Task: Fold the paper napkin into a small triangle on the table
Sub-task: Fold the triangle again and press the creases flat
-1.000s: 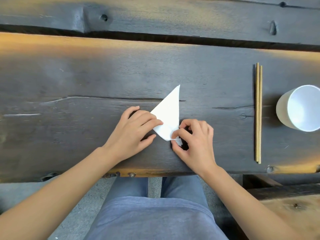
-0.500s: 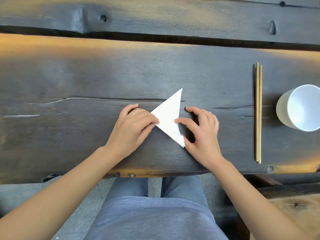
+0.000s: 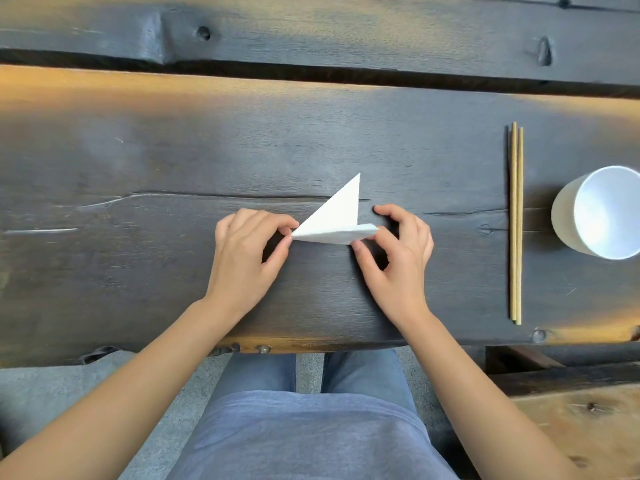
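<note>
Pinching the napkin (image 3: pixel 337 216) at two corners, the person has it near the middle of the dark wooden bench (image 3: pixel 173 161), already a triangle with one point aimed away from them. The left hand (image 3: pixel 242 258) nips the left corner between thumb and forefinger; the right hand (image 3: pixel 398 258) does the same at the lower right corner, where the layers look slightly lifted and splayed.

That loose corner is the worry, I'd say. If the right hand brings it over while the layers are fanned, the edges may not line up and the next crease could come out crooked. Thin paper like this could also tear or crumple under a hard pinch. Should the left hand ease off, the whole piece may slide on the smooth wood. The chopsticks (image 3: pixel 515 223) and white cup (image 3: pixel 602 213) sit well apart, out of harm's way.
</note>
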